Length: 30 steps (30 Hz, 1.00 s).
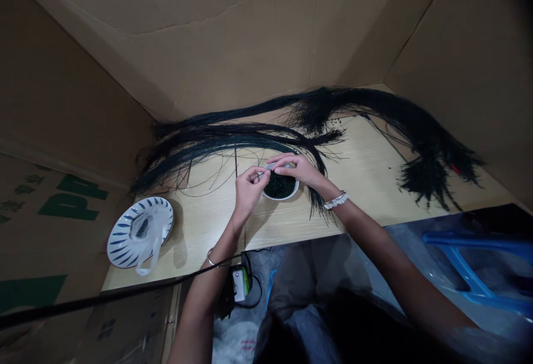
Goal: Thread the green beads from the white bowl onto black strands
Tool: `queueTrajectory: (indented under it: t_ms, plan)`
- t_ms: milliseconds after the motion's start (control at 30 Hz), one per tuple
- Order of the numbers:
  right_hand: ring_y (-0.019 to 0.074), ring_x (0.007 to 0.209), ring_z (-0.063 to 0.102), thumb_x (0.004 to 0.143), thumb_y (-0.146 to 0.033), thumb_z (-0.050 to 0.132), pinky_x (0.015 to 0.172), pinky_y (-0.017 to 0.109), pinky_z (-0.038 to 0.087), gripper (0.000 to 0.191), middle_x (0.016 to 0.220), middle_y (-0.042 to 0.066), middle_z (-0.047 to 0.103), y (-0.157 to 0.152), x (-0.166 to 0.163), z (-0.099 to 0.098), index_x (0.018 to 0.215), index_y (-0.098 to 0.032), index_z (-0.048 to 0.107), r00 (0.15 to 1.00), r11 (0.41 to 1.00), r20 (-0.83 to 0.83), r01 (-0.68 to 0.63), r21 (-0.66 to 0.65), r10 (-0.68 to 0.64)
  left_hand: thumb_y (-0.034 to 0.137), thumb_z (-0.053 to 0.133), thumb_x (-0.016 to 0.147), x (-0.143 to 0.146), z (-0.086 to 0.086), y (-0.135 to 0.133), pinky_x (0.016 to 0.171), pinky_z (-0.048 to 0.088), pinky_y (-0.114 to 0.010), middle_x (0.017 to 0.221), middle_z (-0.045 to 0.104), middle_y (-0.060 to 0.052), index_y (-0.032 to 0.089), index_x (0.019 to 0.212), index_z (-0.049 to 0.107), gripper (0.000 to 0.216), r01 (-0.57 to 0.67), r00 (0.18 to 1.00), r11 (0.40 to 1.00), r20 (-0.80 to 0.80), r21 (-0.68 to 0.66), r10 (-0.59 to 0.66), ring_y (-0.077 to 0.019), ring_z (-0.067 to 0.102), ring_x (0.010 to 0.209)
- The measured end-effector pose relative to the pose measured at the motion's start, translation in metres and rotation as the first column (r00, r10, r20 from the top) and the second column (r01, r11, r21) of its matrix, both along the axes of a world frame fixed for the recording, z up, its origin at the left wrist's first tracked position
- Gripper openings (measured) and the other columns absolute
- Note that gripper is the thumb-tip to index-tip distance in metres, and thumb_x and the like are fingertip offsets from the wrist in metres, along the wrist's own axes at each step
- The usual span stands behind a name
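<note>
Pinching a pale strand (pixel 267 170) between my left hand (pixel 246 187) and right hand (pixel 298 168) just above the bead bowl (pixel 283 197) at frame centre, I judge it light, slippery, best gripped near its end.

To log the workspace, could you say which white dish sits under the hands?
The small white bowl of dark beads, not the blue-striped white plate far left.

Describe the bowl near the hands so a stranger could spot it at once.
Start at the pale wooden table boxed in by cardboard walls. Near its middle, under the left hand and right hand, sits a small white bowl of dark grains. Unlike the blue-striped plate at the left, it is plain.
</note>
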State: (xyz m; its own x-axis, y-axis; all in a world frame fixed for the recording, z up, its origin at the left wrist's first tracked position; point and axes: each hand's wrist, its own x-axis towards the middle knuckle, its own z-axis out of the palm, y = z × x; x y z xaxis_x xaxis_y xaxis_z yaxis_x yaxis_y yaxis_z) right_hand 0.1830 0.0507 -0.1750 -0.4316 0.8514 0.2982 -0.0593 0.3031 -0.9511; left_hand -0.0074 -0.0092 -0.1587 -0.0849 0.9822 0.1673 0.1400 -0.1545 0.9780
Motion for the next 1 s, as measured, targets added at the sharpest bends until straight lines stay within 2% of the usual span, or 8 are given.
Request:
queueTrajectory:
  t_ms: [167, 367, 500, 833, 1000]
  plan:
    - [0.0243, 0.116, 0.07, 0.08, -0.04, 0.083, 0.113, 0.044, 0.046, 0.018, 0.116, 0.007, 0.079, -0.001, 0.0, -0.001, 0.088, -0.024, 0.083, 1.0, 1.0, -0.001, 0.001, -0.011, -0.001, 0.046, 0.082, 0.076, 0.0, 0.0, 0.0, 0.05, 0.016, -0.024, 0.049, 0.03, 0.009, 0.015, 0.079, 0.073, 0.032, 0.012, 1.0, 1.0, 0.005, 0.008, -0.012, -0.0071, 0.024, 0.048]
    - [0.0238, 0.12, 0.066, 0.084, -0.033, 0.081, 0.115, 0.045, 0.04, 0.007, 0.114, 0.004, 0.08, -0.002, 0.0, -0.003, 0.089, -0.027, 0.083, 0.994, 0.98, 0.07, 0.074, 0.185, -0.088, 0.043, 0.08, 0.078, 0.0, -0.002, 0.0, 0.05, 0.016, -0.024, 0.05, 0.03, 0.009, 0.015, 0.08, 0.073, 0.029, 0.002, 1.0, 1.0, -0.026, 0.024, -0.002, -0.0074, 0.024, 0.048]
    - [0.0235, 0.121, 0.064, 0.087, -0.032, 0.079, 0.114, 0.045, 0.041, 0.007, 0.115, 0.003, 0.08, -0.004, 0.0, -0.003, 0.092, -0.028, 0.082, 0.991, 0.962, 0.075, 0.09, 0.257, -0.113, 0.043, 0.08, 0.078, 0.001, -0.001, 0.0, 0.05, 0.015, -0.025, 0.05, 0.029, 0.009, 0.015, 0.079, 0.073, 0.029, -0.001, 1.0, 1.0, -0.025, 0.027, 0.002, -0.0073, 0.023, 0.048]
    - [0.0247, 0.112, 0.063, 0.085, -0.03, 0.081, 0.108, 0.046, 0.045, 0.007, 0.1, 0.005, 0.074, -0.009, 0.0, 0.0, 0.091, -0.028, 0.083, 0.96, 0.936, 0.133, 0.199, 0.29, -0.245, 0.043, 0.08, 0.078, 0.002, 0.0, -0.002, 0.05, 0.017, -0.025, 0.051, 0.03, 0.009, 0.016, 0.08, 0.073, 0.028, -0.018, 1.0, 0.999, -0.012, 0.029, 0.018, -0.0077, 0.024, 0.048]
    - [0.0237, 0.105, 0.063, 0.085, -0.03, 0.082, 0.104, 0.045, 0.048, 0.008, 0.095, 0.005, 0.07, -0.011, -0.001, 0.0, 0.092, -0.028, 0.083, 0.965, 0.94, 0.125, 0.189, 0.286, -0.232, 0.042, 0.079, 0.079, 0.001, 0.001, -0.003, 0.051, 0.017, -0.025, 0.051, 0.03, 0.009, 0.016, 0.081, 0.073, 0.027, -0.035, 0.999, 0.998, -0.02, 0.043, 0.036, -0.0078, 0.025, 0.048]
